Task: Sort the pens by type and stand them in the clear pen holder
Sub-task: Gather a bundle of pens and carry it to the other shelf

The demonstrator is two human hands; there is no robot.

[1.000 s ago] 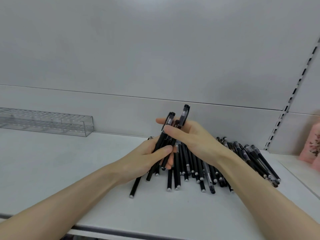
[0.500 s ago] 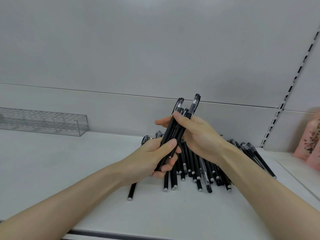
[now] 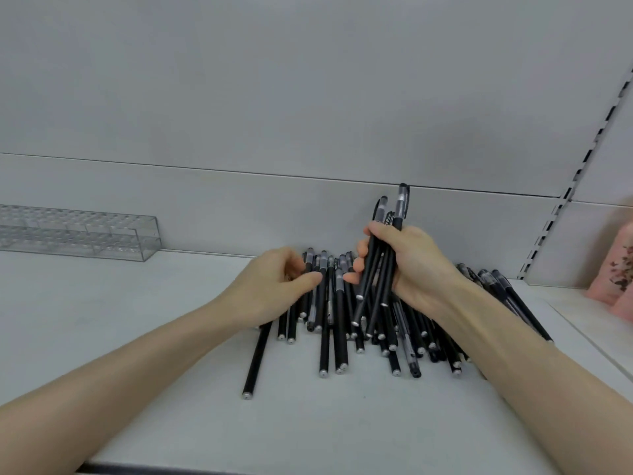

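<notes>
Your left hand (image 3: 270, 286) has let go of the bundle of black pens (image 3: 378, 269) that it shared with your right hand (image 3: 418, 269) half a second ago, and it has dropped onto the left side of the pile of pens (image 3: 342, 323). Its fingers are curled over the capped ends there, with the thumb stretched towards one pen. You cannot tell whether it is pinching anything yet. Your right hand alone grips the bundle, fingers wrapped round the barrels. The caps point up and lean slightly right, above the middle of the pile. The pile lies fanned out on the white shelf (image 3: 171, 320) against the back panel. The clear pen holder (image 3: 85, 234) stands well apart at the far left of the shelf.
</notes>
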